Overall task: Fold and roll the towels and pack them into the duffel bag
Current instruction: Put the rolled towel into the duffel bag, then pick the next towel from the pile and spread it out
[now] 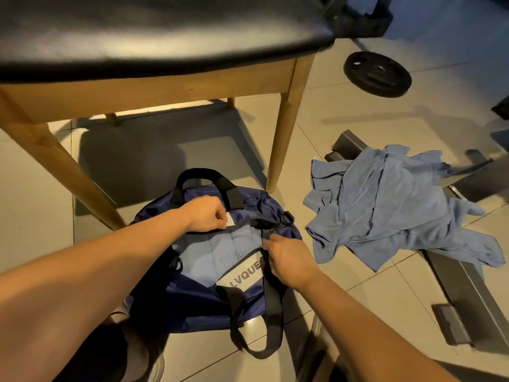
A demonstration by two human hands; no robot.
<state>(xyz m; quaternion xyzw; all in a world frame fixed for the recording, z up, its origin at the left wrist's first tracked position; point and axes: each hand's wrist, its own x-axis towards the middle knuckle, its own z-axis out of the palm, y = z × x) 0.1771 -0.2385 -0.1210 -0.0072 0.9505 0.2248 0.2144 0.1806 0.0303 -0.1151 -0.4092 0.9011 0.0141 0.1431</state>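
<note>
Navy duffel bag [192, 304] on floor [344, 106] by chair leg [283, 139], mouth open, blue towel [214, 249] inside. Far rim pinched by left hand [205, 215] at white tag; near rim gripped by right hand [289, 260], fingers curled. Loose towels [391, 205] heaped on floor right of bag, not touching it

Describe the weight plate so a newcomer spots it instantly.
Start at the wooden chair with the black padded seat; right of it, on the pale floor tiles beyond the heap of crumpled blue towels, lies the round black weight plate. It is the only disc there, flat on the floor; the grey metal pieces nearby are straight bars.
</note>
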